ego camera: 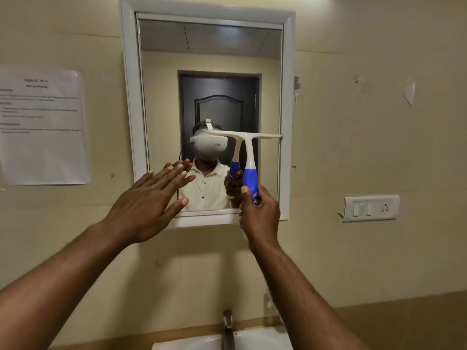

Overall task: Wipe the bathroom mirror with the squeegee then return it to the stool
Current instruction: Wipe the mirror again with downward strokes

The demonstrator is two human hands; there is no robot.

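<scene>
The bathroom mirror [161, 97] hangs on the wall in a white frame [130, 97]. My right hand [260, 215] grips the blue lower handle of a white squeegee [249, 150], held upright. Its blade lies level across the right half of the glass, about two thirds of the way down. My left hand [149, 200] is flat with fingers spread, holding nothing, over the mirror's lower left corner. I cannot tell whether it touches the glass. The stool is out of view.
A printed paper sheet [43, 126] is stuck to the wall left of the mirror. A white switch and socket plate [371, 207] sits to the right. Below, a metal tap [227, 327] rises over a white sink [262, 339].
</scene>
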